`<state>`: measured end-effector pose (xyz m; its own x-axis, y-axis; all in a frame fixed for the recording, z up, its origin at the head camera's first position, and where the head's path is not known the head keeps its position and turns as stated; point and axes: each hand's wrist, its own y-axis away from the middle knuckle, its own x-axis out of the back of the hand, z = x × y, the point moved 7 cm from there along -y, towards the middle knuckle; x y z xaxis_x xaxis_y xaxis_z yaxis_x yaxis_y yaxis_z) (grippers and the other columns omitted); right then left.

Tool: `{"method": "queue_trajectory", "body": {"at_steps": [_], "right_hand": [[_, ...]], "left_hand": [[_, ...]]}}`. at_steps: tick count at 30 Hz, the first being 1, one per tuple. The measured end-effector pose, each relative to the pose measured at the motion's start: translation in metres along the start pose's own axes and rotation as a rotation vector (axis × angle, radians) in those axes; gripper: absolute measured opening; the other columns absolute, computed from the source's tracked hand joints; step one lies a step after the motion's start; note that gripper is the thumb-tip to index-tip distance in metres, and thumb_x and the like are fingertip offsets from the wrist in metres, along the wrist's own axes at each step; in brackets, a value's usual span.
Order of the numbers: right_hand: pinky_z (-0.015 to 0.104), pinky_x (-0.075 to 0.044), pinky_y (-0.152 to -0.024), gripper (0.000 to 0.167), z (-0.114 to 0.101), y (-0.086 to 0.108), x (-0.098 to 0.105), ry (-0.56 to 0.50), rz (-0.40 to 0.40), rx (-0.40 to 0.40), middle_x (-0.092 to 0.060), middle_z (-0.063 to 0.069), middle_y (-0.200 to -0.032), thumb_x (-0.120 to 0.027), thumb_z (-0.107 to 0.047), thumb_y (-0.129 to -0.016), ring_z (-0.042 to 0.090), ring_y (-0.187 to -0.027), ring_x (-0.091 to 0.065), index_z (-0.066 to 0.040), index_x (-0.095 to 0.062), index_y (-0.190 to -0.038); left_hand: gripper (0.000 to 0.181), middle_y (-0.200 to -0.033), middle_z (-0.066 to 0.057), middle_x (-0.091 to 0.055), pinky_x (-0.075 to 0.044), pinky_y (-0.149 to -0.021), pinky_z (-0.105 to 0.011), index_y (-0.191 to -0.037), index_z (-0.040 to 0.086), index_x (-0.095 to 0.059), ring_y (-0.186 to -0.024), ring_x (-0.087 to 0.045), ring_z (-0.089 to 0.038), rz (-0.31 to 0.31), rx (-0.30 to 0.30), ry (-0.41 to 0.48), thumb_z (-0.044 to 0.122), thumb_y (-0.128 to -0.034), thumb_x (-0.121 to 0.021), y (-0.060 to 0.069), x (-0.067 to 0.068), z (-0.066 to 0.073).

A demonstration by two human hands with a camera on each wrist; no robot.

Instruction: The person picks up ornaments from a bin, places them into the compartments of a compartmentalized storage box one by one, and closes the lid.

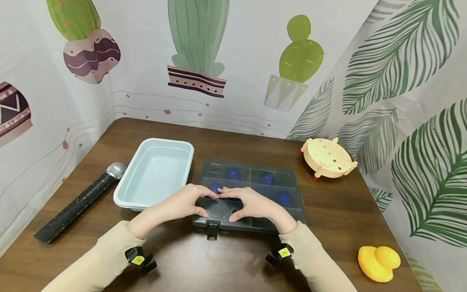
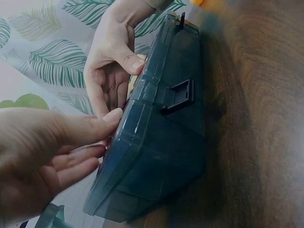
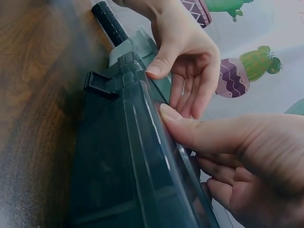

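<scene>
A dark translucent compartment box [image 1: 251, 178] lies with its lid down, and several blue balls [image 1: 283, 198] show through it. My left hand [image 1: 187, 200] rests its thumb and fingertips on the lid near the front edge. Facing it, my right hand [image 1: 253, 202] touches the lid the same way, and the fingertips of both hands meet. Neither hand grips anything. On the box's front, a black latch [image 2: 179, 96] sticks outward below the thumbs. Another latch [image 2: 182, 20] shows farther along the front in the left wrist view.
Left of the box stands a pale blue plastic tray [image 1: 125, 194], with a black microphone [image 1: 82, 202] beside it. A cream toy table with coloured dots [image 1: 327, 156] sits at the back right. The yellow rubber duck [image 1: 379, 263] is near the right edge. Patterned cloth [image 1: 248, 48] hangs behind.
</scene>
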<state>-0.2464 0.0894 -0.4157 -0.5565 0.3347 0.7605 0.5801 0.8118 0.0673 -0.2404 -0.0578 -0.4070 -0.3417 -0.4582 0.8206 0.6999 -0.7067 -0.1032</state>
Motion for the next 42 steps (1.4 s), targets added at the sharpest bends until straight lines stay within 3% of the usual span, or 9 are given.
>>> {"method": "queue_trajectory", "body": {"at_steps": [7,11,22,34,42], "right_hand": [[0.050,-0.034,-0.113,0.070,0.000,-0.001,0.002,-0.005,0.002,-0.007,-0.043,0.011,-0.152,-0.080,-0.026,-0.079,0.029,-0.144,-0.035,-0.003,-0.053,-0.140],[0.051,-0.034,-0.114,0.070,0.001,0.000,0.001,-0.010,-0.003,-0.009,-0.042,0.010,-0.153,-0.079,-0.027,-0.080,0.028,-0.145,-0.034,-0.004,-0.052,-0.140],[0.052,-0.033,-0.114,0.070,0.001,0.002,0.002,-0.010,-0.003,-0.021,-0.042,0.011,-0.153,-0.079,-0.027,-0.081,0.029,-0.145,-0.032,-0.002,-0.052,-0.140],[0.050,-0.033,-0.114,0.070,0.004,0.002,0.000,-0.020,0.001,-0.008,-0.041,0.009,-0.154,-0.078,-0.028,-0.082,0.027,-0.145,-0.032,-0.004,-0.051,-0.141],[0.050,-0.034,-0.114,0.069,-0.001,0.003,-0.001,-0.036,-0.009,-0.002,-0.040,0.010,-0.154,-0.078,-0.026,-0.082,0.029,-0.145,-0.032,-0.002,-0.051,-0.141]], "left_hand": [[0.041,-0.117,-0.001,-0.071,-0.050,-0.098,-0.041,-0.116,0.011,-0.071,-0.115,-0.064,-0.022,0.001,-0.107,-0.053,0.021,-0.0778,-0.083,0.005,-0.004,0.012],[0.043,-0.117,0.000,-0.070,-0.049,-0.099,-0.041,-0.115,0.012,-0.071,-0.115,-0.062,-0.021,-0.003,-0.182,-0.055,0.024,-0.0754,-0.084,0.011,-0.010,0.019],[0.063,-0.124,-0.004,-0.065,-0.048,-0.101,-0.040,-0.121,0.009,-0.067,-0.118,-0.057,-0.023,0.096,-0.292,-0.023,0.027,-0.0660,-0.090,0.024,-0.026,0.020],[0.066,-0.123,0.001,-0.062,-0.045,-0.100,-0.041,-0.120,0.013,-0.065,-0.117,-0.053,-0.020,0.148,-0.331,-0.052,0.020,-0.0605,-0.092,0.023,-0.036,0.009],[0.066,-0.122,0.005,-0.061,-0.045,-0.099,-0.039,-0.117,0.016,-0.064,-0.115,-0.051,-0.016,0.138,-0.279,-0.031,0.024,-0.0585,-0.093,0.021,-0.041,0.004]]}}
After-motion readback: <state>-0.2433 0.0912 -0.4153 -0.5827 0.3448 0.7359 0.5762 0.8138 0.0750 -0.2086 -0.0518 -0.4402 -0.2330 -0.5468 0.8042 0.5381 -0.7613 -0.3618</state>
